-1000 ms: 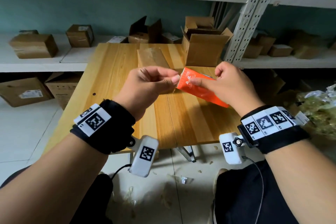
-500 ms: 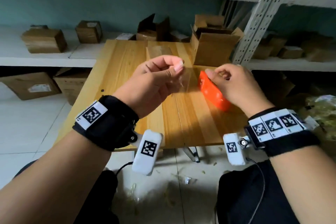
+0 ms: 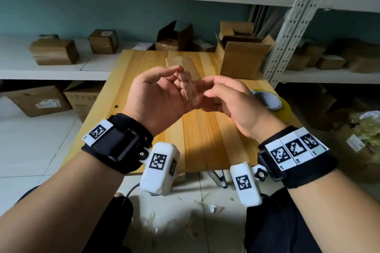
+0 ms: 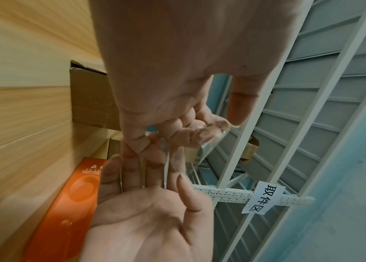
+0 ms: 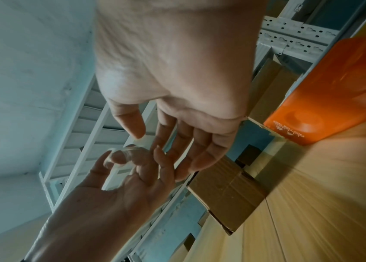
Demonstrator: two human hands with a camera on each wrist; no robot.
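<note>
The orange box has left the right hand. A second ago that hand pinched it above the bench while the left hand tugged at its end. Now both wrist views show the box lying flat on the bench, not far from the open cardboard box at the far right corner. In the head view the hands hide it.

What stays between the hands is the clear film, held in the air above the middle of the bench. The left hand is turned palm up, its fingers curled, and it pinches the film at the fingertips. The film is crumpled and seems to cling there. The right hand is spread, fingers nearly straight and thumb apart, and its fingertips only touch the film's lower part.

By the look of it the wrapper is off and the unwrapping is done. The film probably has to be freed from the left fingers and thrown away next, and thin film like this tends to stick to skin. A roll of tape sits at the right edge of the bench.
</note>
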